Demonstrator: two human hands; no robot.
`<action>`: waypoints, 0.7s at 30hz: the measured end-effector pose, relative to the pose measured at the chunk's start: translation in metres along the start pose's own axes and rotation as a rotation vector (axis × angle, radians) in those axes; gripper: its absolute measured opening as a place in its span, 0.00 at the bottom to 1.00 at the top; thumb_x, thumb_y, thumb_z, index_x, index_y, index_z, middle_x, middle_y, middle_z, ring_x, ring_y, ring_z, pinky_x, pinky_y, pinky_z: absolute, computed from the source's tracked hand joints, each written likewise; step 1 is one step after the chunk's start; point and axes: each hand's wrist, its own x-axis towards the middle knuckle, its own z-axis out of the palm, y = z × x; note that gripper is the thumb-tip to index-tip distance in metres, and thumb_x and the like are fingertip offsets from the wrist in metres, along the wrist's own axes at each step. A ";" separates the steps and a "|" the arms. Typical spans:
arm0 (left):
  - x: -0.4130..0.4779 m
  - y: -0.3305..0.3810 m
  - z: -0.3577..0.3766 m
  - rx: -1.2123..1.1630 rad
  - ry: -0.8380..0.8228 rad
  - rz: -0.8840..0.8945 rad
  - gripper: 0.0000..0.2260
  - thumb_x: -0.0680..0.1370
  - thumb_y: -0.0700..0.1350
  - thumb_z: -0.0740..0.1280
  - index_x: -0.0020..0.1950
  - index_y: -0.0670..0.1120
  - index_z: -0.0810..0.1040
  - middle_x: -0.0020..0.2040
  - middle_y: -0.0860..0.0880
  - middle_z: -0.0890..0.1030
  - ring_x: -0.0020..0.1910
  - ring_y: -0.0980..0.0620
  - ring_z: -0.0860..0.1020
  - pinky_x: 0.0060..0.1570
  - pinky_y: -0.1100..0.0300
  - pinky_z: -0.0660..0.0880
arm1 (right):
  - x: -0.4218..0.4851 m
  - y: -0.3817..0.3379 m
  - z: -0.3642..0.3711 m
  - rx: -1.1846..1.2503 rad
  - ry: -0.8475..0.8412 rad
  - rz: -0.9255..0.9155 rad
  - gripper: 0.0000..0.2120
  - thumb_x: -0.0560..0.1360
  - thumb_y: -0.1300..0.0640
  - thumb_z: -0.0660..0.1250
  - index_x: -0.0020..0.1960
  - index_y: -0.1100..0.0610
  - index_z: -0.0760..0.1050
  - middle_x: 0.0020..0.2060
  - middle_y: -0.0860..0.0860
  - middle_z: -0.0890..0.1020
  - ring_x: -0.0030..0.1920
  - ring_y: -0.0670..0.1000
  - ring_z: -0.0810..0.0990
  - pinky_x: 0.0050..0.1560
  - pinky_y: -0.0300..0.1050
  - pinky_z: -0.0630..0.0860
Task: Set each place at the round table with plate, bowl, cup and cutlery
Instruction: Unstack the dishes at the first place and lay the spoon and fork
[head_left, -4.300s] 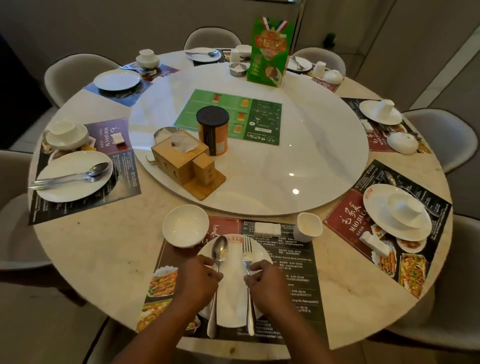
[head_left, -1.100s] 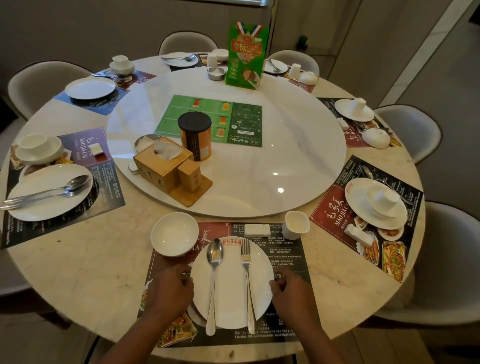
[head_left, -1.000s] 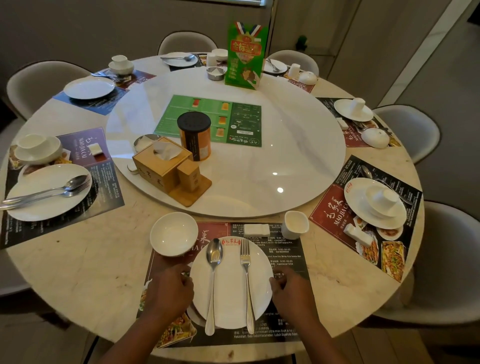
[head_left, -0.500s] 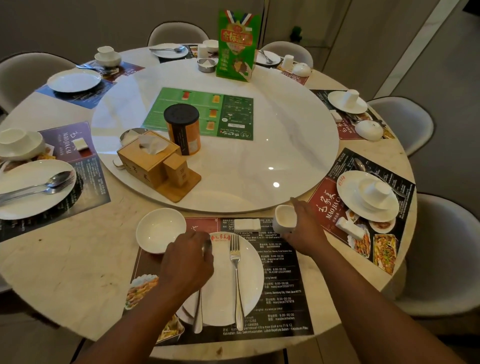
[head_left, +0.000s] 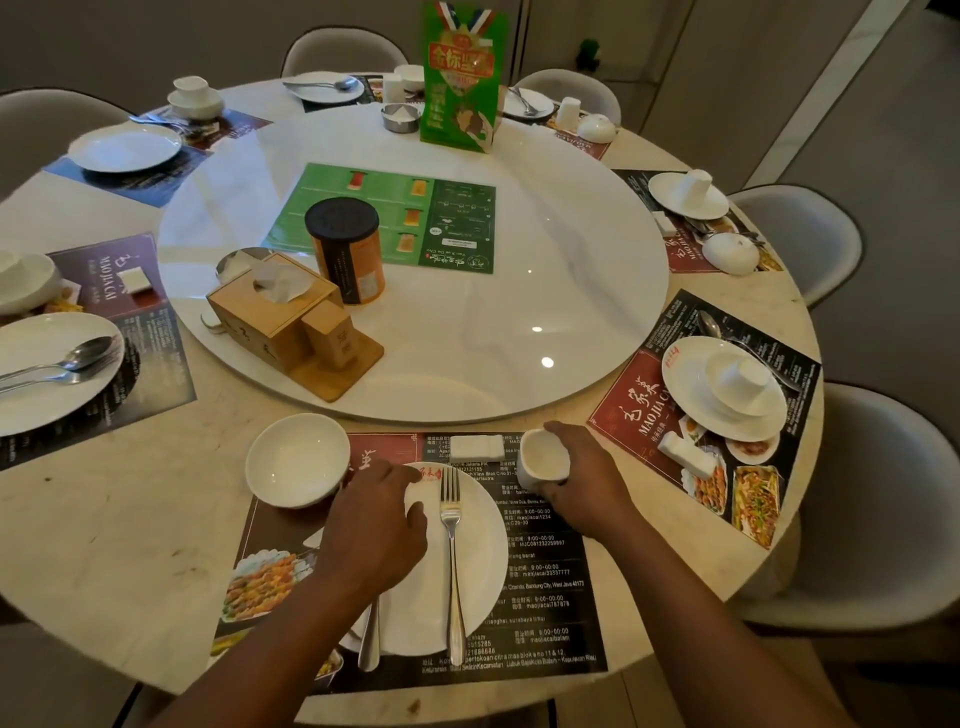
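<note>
A white plate (head_left: 478, 551) lies on the dark placemat (head_left: 545, 587) at the near table edge. A fork (head_left: 452, 545) lies on the plate's right half. My left hand (head_left: 374, 525) rests over the spoon (head_left: 370, 644), hiding its bowl; only the handle end shows. Whether the fingers grip the spoon cannot be told. A white bowl (head_left: 297, 460) stands at the mat's upper left corner. My right hand (head_left: 582, 480) is closed around a small white cup (head_left: 543, 460) at the mat's upper right. A white rest (head_left: 477, 447) lies above the plate.
A turntable (head_left: 519, 312) fills the centre, carrying a tissue box (head_left: 270, 312), a dark-lidded can (head_left: 347, 249), a green menu and a green carton (head_left: 460, 78). To the right, a place has a bowl and cup stacked on its plate (head_left: 722, 384). Other settings and chairs ring the table.
My hands left the plate's sides. The right hand went up right and closed on the cup; the left moved onto the spoon on the plate.
</note>
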 end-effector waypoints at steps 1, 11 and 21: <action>0.000 0.000 0.000 0.000 -0.002 -0.006 0.17 0.74 0.48 0.70 0.63 0.50 0.78 0.58 0.51 0.79 0.54 0.51 0.78 0.53 0.54 0.77 | -0.002 0.000 0.001 -0.003 -0.003 -0.004 0.37 0.70 0.56 0.78 0.75 0.51 0.65 0.72 0.48 0.70 0.69 0.53 0.70 0.67 0.49 0.69; -0.002 0.002 0.004 -0.013 -0.008 -0.030 0.17 0.75 0.49 0.69 0.64 0.51 0.77 0.59 0.51 0.79 0.56 0.52 0.77 0.55 0.54 0.77 | -0.007 0.000 0.000 0.009 -0.003 -0.012 0.38 0.70 0.56 0.78 0.75 0.51 0.66 0.72 0.48 0.70 0.70 0.52 0.69 0.67 0.47 0.67; 0.005 0.018 0.008 0.005 -0.033 0.031 0.18 0.75 0.48 0.69 0.65 0.51 0.76 0.61 0.51 0.78 0.58 0.51 0.77 0.57 0.55 0.75 | -0.007 0.004 0.003 -0.002 -0.003 -0.023 0.38 0.71 0.58 0.77 0.76 0.50 0.64 0.73 0.47 0.68 0.71 0.51 0.68 0.67 0.46 0.67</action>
